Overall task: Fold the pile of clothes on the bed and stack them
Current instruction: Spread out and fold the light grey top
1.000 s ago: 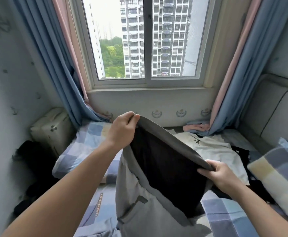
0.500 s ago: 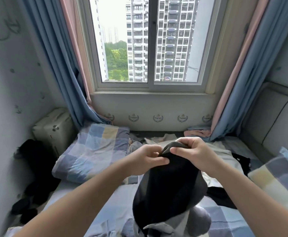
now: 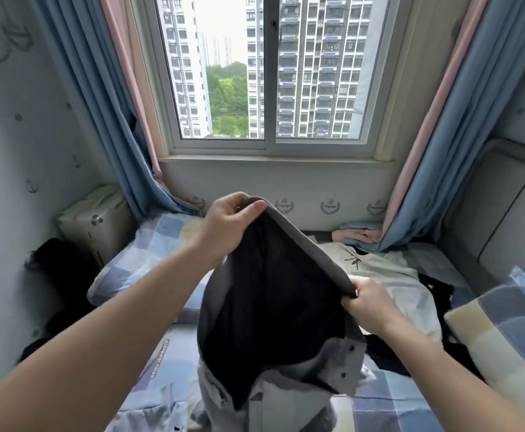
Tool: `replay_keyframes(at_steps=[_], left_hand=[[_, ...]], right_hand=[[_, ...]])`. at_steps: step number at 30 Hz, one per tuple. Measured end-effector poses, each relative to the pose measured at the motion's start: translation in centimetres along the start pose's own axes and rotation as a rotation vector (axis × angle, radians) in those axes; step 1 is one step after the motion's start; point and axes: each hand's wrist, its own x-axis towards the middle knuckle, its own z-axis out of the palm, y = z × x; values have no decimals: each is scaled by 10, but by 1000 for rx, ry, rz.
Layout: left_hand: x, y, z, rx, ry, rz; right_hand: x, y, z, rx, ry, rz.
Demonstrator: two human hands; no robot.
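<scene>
Left hand (image 3: 228, 226) and right hand (image 3: 368, 304) each pinched the waistband of the grey, dark-lined shorts (image 3: 273, 307), fingers curled round its edge, holding it aloft over the checked bed (image 3: 389, 400) (presumably stretching it flat for folding).

Checked bed (image 3: 389, 400): white shirt (image 3: 389, 275), black clothes (image 3: 435, 288) beyond right hand (image 3: 367, 304); checked pillow (image 3: 149, 244) beyond left hand (image 3: 227, 226); grey garment (image 3: 286, 397) pooled below both.

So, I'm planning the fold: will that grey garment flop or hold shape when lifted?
Probably floppy: the grey garment sags between the left hand and right hand and crumples on the bed. Likely light, since edge pinches alone hold it up.
</scene>
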Motion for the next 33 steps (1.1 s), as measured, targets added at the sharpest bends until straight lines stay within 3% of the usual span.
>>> replay_keyframes(at_steps=[3,9,14,17,19,21,25,30,33], left_hand=[[4,0,10,79,54,11],[4,-17,15,471,89,-52],[-7,-29,26,776,-183,-261],[-21,-33,52,692,-404,-208],[-32,-39,72,465,-499,-207],[-40,-49,83,278,-481,-211],[-46,-57,98,224,-423,-155],[-60,-64,129,185,-425,-208],[-66,-58,140,99,-325,-181]], right_hand=[[3,35,0,7,-19,42],[1,44,-15,305,-115,2],[0,0,-31,517,-170,-168],[4,-29,-39,564,-148,-266],[7,-42,-46,569,-145,-314],[9,-46,-56,557,-170,-312],[6,-36,-74,468,-319,-295],[-5,-16,-91,469,-330,-276],[-15,15,-86,214,-428,-226]])
